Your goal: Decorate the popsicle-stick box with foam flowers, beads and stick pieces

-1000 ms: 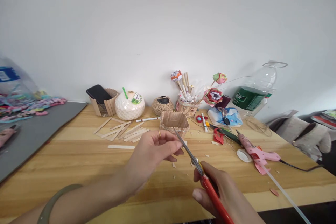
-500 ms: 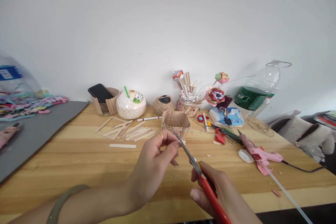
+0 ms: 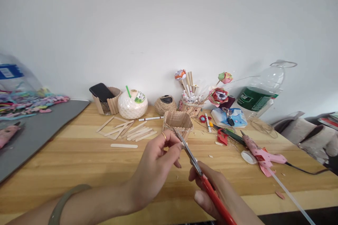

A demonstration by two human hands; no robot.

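Red-handled scissors [image 3: 194,163] are held in my right hand [image 3: 219,182], the grip along the palm and the blades pointing up and left. The blades are slightly parted. My left hand [image 3: 158,161] is closed in a pinch beside them, thumb against fingers. A short pale end of a craft stick [image 3: 186,143] shows at the fingertips, by the blades; the rest of it is hidden by the hand. Just beyond the blade tips stands a small box covered in craft sticks [image 3: 178,121], with a light braided trim round it.
Loose craft sticks [image 3: 139,133] lie left of the box. A wrapped coconut [image 3: 132,104], twine ball [image 3: 165,105] and phone in a stick holder [image 3: 101,93] line the wall. At right are a pink glue gun [image 3: 264,156], its cord and a large bottle [image 3: 257,96].
The scissor blades have parted a little at the tips. Both hands stay in nearly the same place, and the view has shifted slightly.
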